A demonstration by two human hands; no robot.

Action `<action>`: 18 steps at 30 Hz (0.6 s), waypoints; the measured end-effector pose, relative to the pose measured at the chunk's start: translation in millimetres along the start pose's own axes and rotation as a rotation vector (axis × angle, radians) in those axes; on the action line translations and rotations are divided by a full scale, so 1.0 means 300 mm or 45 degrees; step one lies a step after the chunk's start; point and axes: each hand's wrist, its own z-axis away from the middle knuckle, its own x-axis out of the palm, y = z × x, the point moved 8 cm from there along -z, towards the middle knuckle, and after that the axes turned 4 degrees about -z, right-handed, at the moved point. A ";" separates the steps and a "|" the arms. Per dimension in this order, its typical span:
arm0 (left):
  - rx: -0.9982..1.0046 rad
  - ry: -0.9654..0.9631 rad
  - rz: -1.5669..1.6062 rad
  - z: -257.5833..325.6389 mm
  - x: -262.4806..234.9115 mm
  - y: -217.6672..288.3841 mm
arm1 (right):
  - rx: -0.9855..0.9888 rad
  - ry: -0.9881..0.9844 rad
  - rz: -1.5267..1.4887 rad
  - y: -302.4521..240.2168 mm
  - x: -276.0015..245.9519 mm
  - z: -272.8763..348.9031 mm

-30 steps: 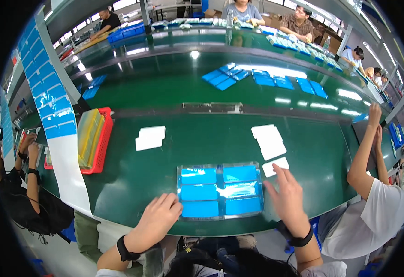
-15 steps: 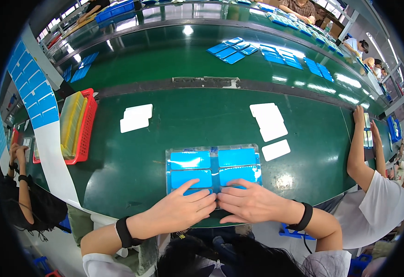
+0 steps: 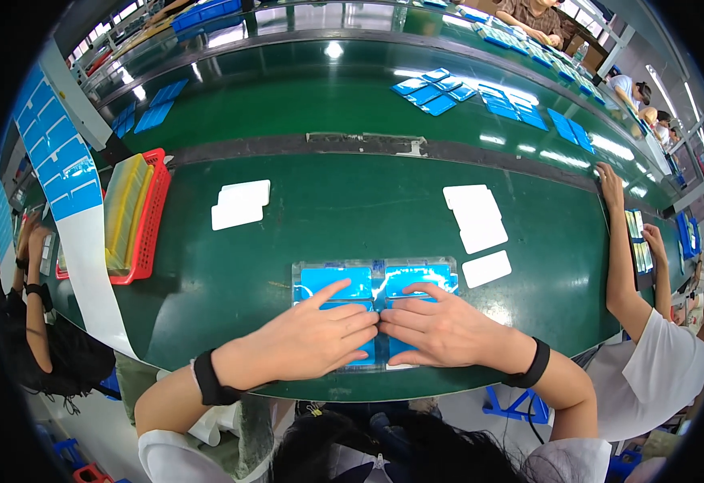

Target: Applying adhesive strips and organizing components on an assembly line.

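Your left hand and right hand, equally near, fingers fanned and tips almost meeting; the blue-panelled tray lies directly beneath them, long axis left-to-right.

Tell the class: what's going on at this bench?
A person's left hand and right hand are spread over the blue panels in a clear tray, fingertips close together. White cards lie beyond, on both sides of the green table. A red basket of yellowish sheets stands at left.
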 end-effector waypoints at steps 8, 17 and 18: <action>-0.090 -0.138 -0.227 0.070 -0.023 -0.161 | 0.445 0.165 0.049 0.019 -0.136 0.238; -0.036 -0.055 -0.003 -0.084 -0.037 -0.142 | 1.073 0.575 -0.321 0.062 -0.044 0.300; -0.118 -0.044 0.023 -0.090 -0.058 -0.163 | 1.096 0.619 -0.378 0.059 -0.033 0.306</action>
